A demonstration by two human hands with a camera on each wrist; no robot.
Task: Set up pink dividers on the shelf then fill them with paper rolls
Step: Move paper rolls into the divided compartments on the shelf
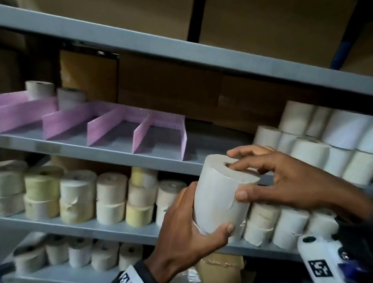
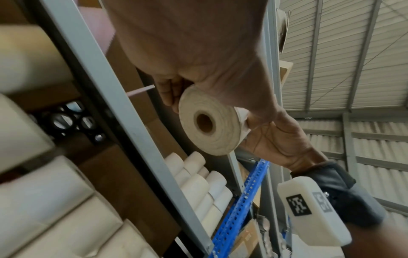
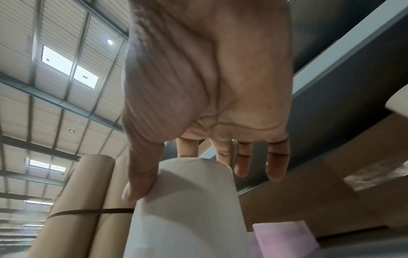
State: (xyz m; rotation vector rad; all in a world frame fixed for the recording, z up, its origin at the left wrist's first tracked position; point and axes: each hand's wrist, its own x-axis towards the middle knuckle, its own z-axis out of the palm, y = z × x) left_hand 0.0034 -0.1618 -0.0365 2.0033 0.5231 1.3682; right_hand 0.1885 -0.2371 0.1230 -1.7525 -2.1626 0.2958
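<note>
A white paper roll [image 1: 219, 194] is held upright in front of the shelf, to the right of the pink dividers [image 1: 111, 126]. My left hand [image 1: 190, 228] grips its lower part from below, thumb across the front. My right hand [image 1: 278, 178] holds the top, thumb on the side and fingertips on the upper end by the core hole. The left wrist view shows the roll's [image 2: 212, 122] end face between my left hand [image 2: 198, 52] and right hand [image 2: 282, 139]. In the right wrist view my right hand [image 3: 209, 78] grips the roll [image 3: 189, 209]. Two rolls [image 1: 39, 89] stand in the far left divider slots.
A stack of white rolls [image 1: 324, 141] stands at the right of the grey middle shelf [image 1: 107, 155]. The shelf below carries a row of stacked rolls [image 1: 101, 194]; the bottom one holds more rolls and a cardboard box [image 1: 221, 280]. Brown boxes fill the top shelf.
</note>
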